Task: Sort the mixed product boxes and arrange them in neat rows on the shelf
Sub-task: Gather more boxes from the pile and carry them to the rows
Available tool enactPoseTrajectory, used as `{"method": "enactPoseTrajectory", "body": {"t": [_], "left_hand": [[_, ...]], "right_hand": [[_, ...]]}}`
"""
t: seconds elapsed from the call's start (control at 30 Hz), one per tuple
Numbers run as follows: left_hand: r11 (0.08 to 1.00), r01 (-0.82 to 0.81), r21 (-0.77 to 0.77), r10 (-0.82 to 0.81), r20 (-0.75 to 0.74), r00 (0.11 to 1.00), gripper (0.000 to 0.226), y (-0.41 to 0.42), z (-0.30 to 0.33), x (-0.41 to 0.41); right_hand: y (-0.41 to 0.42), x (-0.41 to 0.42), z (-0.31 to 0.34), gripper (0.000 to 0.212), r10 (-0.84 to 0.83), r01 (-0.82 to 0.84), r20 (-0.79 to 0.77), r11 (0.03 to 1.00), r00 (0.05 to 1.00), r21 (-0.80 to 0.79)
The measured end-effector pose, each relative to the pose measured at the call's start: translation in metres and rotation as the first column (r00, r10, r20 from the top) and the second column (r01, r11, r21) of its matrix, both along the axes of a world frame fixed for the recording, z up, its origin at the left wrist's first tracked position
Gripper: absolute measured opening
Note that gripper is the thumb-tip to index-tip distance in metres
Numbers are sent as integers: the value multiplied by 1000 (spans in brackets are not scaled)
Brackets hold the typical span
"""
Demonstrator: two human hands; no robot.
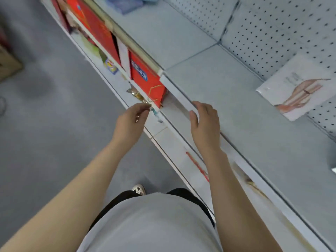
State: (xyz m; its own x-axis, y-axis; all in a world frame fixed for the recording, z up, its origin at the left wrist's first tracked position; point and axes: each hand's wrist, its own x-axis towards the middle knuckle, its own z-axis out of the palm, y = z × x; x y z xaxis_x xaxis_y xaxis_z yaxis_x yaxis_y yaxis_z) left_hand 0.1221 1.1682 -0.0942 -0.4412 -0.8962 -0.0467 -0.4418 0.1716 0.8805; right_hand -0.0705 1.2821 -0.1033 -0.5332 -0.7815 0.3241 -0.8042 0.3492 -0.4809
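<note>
A red product box (pixel 147 79) with a blue label and a gold cord handle stands on the lower shelf, partly under the upper shelf's lip. Another red box (pixel 94 28) stands further left along the same row. My left hand (pixel 131 122) is at the near bottom corner of the red box, fingertips pinched at its gold cord; the grip is blurred. My right hand (pixel 205 124) rests on the front edge of the upper white shelf (pixel 227 91), fingers slightly apart, holding nothing. A flat white package (pixel 298 88) printed with a figure leans against the pegboard on the upper shelf.
The pegboard back wall (pixel 272 30) runs behind the upper shelf. Blue packets (pixel 127 4) lie at its far left. Small colourful packages (pixel 111 66) sit on the lowest shelf. A cardboard carton (pixel 7 66) stands on the grey floor (pixel 45 133) at left.
</note>
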Motion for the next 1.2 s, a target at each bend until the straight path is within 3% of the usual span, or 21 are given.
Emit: {"method": "enactPoseTrajectory", "body": {"t": [0.3, 0.63, 0.93, 1.2], "left_hand": [[939, -341, 30, 339, 58, 939, 25, -126, -7, 127], [914, -405, -34, 406, 118, 906, 24, -321, -10, 138], [947, -303, -107, 315, 117, 942, 24, -538, 26, 90], [987, -19, -161, 37, 113, 993, 28, -704, 20, 24]], "right_hand": [[-169, 98, 0, 29, 288, -289, 17, 957, 957, 35], [-396, 85, -9, 35, 321, -322, 57, 947, 945, 13], [-625, 18, 24, 39, 188, -188, 6, 981, 982, -48], [-753, -55, 28, 44, -1, 5, -52, 997, 999, 72]]}}
